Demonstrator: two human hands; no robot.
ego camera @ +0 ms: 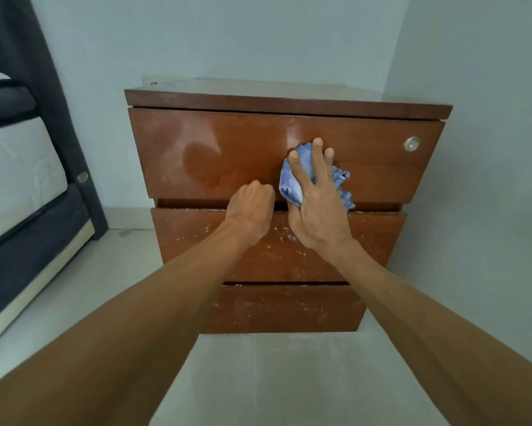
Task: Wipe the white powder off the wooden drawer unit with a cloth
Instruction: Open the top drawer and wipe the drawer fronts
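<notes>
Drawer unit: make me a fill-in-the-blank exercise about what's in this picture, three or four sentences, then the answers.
1. The unit has ___ drawers.
2. The right hand presses flat on a cloth whose colour is ___.
3. The cloth lies against the front of the ___ drawer.
4. The round lock sits near that drawer's ___ end.

Missing words: three; blue; top; right.

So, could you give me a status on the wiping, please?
Right hand presses blue cloth on top drawer. Left hand curled at its lower edge. Powder on lower drawers. Nothing blocking.
</notes>
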